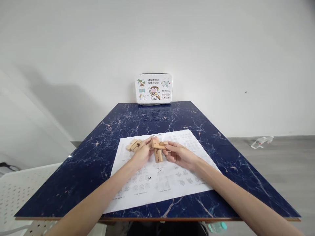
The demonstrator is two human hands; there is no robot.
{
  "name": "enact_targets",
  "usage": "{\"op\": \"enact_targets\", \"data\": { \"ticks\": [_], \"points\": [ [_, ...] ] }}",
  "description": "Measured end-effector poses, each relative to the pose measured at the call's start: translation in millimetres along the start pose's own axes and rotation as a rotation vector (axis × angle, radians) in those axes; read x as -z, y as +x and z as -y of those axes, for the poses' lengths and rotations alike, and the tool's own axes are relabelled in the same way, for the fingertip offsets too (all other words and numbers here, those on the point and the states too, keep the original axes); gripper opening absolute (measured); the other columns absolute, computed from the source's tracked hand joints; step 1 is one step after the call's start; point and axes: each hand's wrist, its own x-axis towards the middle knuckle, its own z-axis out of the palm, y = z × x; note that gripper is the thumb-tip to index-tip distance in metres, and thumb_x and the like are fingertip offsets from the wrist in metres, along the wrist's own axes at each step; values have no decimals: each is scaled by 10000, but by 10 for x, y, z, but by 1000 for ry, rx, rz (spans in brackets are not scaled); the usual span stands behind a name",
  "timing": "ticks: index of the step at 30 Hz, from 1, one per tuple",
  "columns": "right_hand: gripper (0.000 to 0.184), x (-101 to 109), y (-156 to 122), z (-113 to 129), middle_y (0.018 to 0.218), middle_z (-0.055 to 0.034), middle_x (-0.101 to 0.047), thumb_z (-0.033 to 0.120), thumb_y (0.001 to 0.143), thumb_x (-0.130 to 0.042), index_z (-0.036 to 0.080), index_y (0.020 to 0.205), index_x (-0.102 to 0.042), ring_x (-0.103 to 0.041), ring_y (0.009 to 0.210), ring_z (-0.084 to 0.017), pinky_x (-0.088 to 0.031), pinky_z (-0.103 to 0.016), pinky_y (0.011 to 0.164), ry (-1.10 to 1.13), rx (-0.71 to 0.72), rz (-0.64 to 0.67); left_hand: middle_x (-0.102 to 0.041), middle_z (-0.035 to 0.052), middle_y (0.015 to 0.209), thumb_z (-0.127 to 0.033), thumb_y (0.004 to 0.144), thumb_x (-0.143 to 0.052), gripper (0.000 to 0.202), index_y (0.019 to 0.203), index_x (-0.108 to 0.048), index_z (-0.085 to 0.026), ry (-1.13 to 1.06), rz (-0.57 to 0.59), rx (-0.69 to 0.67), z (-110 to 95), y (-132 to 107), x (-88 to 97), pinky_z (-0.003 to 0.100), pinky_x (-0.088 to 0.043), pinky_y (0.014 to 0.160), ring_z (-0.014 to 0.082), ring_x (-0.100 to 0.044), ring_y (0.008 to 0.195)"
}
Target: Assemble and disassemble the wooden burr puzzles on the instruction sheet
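Between my hands is a cluster of light wooden puzzle blocks [158, 156], with one block lying crosswise over another that points toward me. My left hand [145, 150] grips the cluster from the left, its fingertips partly hidden behind the wood. On the right, the fingers of my right hand [176, 151] close on the end of the crosswise wooden block [159, 144]. Several loose wooden blocks [133, 145] lie just beyond my left hand. Under everything spreads a white printed sheet [137, 198] with small diagrams and a few dark specks.
The sheet lies on a dark blue marbled table [86, 167]. A white cartoon case [154, 89] stands at its far edge against the wall. To the left is a white perforated chair [22, 186]. Plastic bottles lie on the floor, one clear bottle [262, 142] at the right.
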Motion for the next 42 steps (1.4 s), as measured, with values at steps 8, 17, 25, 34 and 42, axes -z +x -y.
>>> {"op": "enact_targets", "data": {
  "ticks": [8,17,25,34,42],
  "points": [
    [306,-23,-7,20,746,28,-569,434,931,-760,188,1004,-595,-415,537,-71,-248,-262,527,-127,48,25,-503,-18,706,-226,738,-768,203,700,-573,-189,-61,6,32,47,42,19,254,-423,652,131,-477,662],
    [320,-5,-2,-12,765,27,-590,488,956,-723,207,1014,-583,-455,569,-86,-308,-271,577,-240,65,56,-488,-28,705,-256,729,-806,267,678,-552,-192,-57,-19,30,61,23,18,268,-409,676,128,-457,671],
    [342,-44,-4,-39,770,17,-598,524,932,-734,220,1010,-599,-486,600,-110,-365,-284,595,-297,70,0,-632,37,845,-418,825,-798,299,770,-622,-184,-83,60,73,-8,-34,-56,322,-515,751,182,-611,758],
    [326,-124,-54,20,773,25,-597,537,972,-678,220,981,-604,-477,560,-91,-316,-279,564,-342,50,156,-702,68,861,-562,814,-816,427,929,-742,-157,-111,184,139,-28,-43,16,361,-557,767,214,-673,746],
    [305,-106,-47,26,730,26,-598,493,978,-689,202,947,-602,-450,533,-83,-294,-262,524,-296,17,212,-677,57,854,-573,815,-824,437,892,-758,-148,-53,146,89,-68,-34,46,319,-524,775,191,-632,789]
  ]
}}
